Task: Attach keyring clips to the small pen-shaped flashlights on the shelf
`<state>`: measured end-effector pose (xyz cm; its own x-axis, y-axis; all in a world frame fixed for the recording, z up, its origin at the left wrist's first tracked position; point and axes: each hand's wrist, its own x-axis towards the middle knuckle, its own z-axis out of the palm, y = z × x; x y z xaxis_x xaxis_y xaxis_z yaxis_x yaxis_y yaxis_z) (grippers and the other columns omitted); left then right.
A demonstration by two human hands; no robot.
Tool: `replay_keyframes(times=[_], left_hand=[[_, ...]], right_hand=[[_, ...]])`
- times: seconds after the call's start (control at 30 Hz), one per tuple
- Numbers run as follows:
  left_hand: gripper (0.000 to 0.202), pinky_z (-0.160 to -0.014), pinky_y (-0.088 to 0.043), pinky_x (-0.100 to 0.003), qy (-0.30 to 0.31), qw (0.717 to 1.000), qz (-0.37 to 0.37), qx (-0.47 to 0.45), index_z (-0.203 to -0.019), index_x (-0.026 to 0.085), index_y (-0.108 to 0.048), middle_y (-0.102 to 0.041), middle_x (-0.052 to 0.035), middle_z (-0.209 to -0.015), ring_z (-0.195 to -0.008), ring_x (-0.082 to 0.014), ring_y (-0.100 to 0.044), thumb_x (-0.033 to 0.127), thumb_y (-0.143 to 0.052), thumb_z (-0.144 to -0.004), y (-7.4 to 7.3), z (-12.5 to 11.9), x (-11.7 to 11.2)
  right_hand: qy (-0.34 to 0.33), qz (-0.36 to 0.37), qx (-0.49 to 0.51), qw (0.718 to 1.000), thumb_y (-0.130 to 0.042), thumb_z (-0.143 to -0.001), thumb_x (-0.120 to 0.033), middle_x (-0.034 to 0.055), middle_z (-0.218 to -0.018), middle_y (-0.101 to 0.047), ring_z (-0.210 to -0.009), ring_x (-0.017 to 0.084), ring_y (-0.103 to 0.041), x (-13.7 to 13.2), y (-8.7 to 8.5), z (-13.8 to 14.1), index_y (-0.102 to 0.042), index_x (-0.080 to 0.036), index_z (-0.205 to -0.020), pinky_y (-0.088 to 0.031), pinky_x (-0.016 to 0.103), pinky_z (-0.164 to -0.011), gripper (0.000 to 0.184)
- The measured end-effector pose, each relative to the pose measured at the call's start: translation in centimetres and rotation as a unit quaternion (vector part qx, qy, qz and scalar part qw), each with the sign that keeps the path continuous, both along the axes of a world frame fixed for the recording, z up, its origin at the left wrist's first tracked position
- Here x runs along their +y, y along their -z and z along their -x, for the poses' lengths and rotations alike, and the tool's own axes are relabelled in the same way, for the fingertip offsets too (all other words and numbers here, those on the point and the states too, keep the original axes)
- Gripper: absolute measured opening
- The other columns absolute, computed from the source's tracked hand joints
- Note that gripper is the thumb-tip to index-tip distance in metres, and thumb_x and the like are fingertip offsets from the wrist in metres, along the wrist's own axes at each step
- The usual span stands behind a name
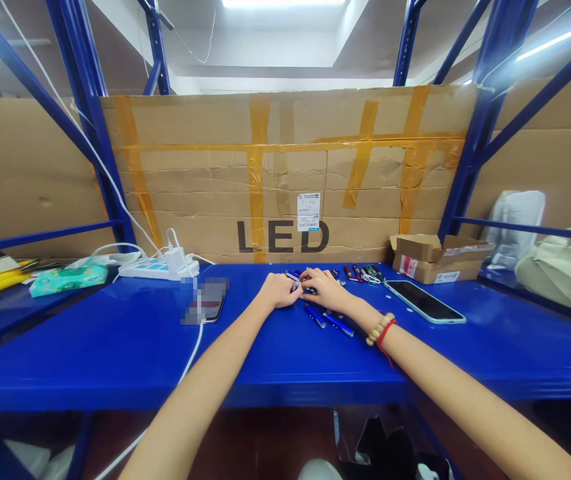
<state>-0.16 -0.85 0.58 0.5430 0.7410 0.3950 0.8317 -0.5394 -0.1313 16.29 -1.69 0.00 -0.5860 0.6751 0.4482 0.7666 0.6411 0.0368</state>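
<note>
My left hand [278, 291] and my right hand [324, 288] meet over the middle of the blue shelf top [115, 347]. Both have their fingers curled around a small dark pen-like item [299, 287] held between them. Two blue pen-like pieces [328, 319] lie on the shelf just under my right wrist, which wears a bead bracelet and a red cord. Several more small red, green and dark pieces [362, 273] lie scattered behind my right hand.
A phone [424, 301] lies face up at the right, before an open cardboard box [438, 259]. Another phone [208, 303] charges left of centre, cabled to a white power strip [158, 266]. A teal tissue pack [68, 279] sits far left. A taped cardboard sheet marked LED backs the shelf.
</note>
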Motion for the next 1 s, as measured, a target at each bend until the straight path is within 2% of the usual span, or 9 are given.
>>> replay_keyframes(times=[0.17,0.27,0.4,0.57,0.63,0.83,1.0], left_hand=[[0.035,-0.065,-0.039,-0.028,0.065,0.998,-0.014,-0.003,-0.076,0.018,-0.067,-0.068,-0.0085,-0.08,-0.076,-0.0194,-0.061,0.032,-0.035,-0.079,0.2,0.1,0.0],[0.032,-0.066,-0.04,-0.029,0.077,0.997,-0.007,0.02,-0.079,0.017,-0.067,-0.068,-0.009,-0.079,-0.075,-0.0202,-0.061,0.032,-0.038,-0.077,0.1,0.1,-0.1],[0.033,-0.069,-0.04,-0.03,0.048,0.999,0.008,0.022,-0.084,0.018,-0.066,-0.068,-0.0091,-0.084,-0.081,-0.0215,-0.06,0.034,-0.038,-0.078,-0.2,-0.1,-0.4],[0.037,-0.07,-0.04,-0.032,-0.003,1.0,0.019,0.01,-0.08,0.015,-0.066,-0.067,-0.0118,-0.085,-0.084,-0.024,-0.06,0.036,-0.035,-0.08,-0.4,-0.2,-0.4],[0.038,-0.07,-0.04,-0.032,-0.02,1.0,0.022,0.003,-0.08,0.014,-0.066,-0.066,-0.0128,-0.085,-0.084,-0.0248,-0.06,0.037,-0.035,-0.08,-0.4,-0.2,-0.3],[0.042,-0.071,-0.041,-0.033,-0.045,0.999,0.022,-0.008,-0.09,0.015,-0.066,-0.066,-0.0127,-0.088,-0.087,-0.0255,-0.06,0.039,-0.033,-0.082,-0.1,-0.3,0.0],[0.044,-0.07,-0.041,-0.033,-0.059,0.997,0.033,-0.025,-0.089,0.014,-0.066,-0.066,-0.013,-0.087,-0.086,-0.0263,-0.06,0.039,-0.03,-0.082,-0.2,-0.3,0.1]], right_hand=[[0.003,0.002,0.001,1.0,-0.057,-0.078,-0.035,0.007,-0.103,-0.055,-0.098,0.021,-0.046,0.0,-0.1,0.1,-0.066,-0.021,-0.085,-0.032,0.034,-0.079,0.018],[0.01,0.004,-0.006,1.0,-0.057,-0.078,-0.032,0.0066,-0.099,-0.057,-0.094,0.02,-0.047,0.0,-0.1,0.1,-0.066,-0.02,-0.084,-0.031,0.033,-0.077,0.015],[0.021,-0.013,0.026,0.999,-0.055,-0.08,-0.026,0.0054,-0.095,-0.059,-0.092,0.018,-0.049,-0.1,-0.3,0.1,-0.065,-0.02,-0.081,-0.033,0.031,-0.075,0.012],[0.029,-0.019,0.189,0.981,-0.049,-0.082,-0.031,0.0025,-0.092,-0.057,-0.071,0.011,-0.052,-0.6,-0.8,0.6,-0.064,-0.021,-0.084,-0.038,0.024,-0.062,0.018],[0.021,-0.03,0.224,0.974,-0.048,-0.082,-0.034,0.0023,-0.09,-0.056,-0.064,0.009,-0.05,-0.8,-0.9,0.8,-0.064,-0.021,-0.084,-0.038,0.023,-0.058,0.02],[-0.062,-0.037,0.256,0.964,-0.052,-0.08,-0.037,0.003,-0.086,-0.056,-0.057,0.008,-0.046,-0.8,-0.8,1.4,-0.066,-0.02,-0.08,-0.04,0.023,-0.056,0.022],[-0.071,-0.04,0.248,0.965,-0.051,-0.081,-0.036,0.0039,-0.087,-0.057,-0.06,0.009,-0.049,-0.7,-0.6,1.3,-0.067,-0.02,-0.082,-0.041,0.023,-0.056,0.022]])
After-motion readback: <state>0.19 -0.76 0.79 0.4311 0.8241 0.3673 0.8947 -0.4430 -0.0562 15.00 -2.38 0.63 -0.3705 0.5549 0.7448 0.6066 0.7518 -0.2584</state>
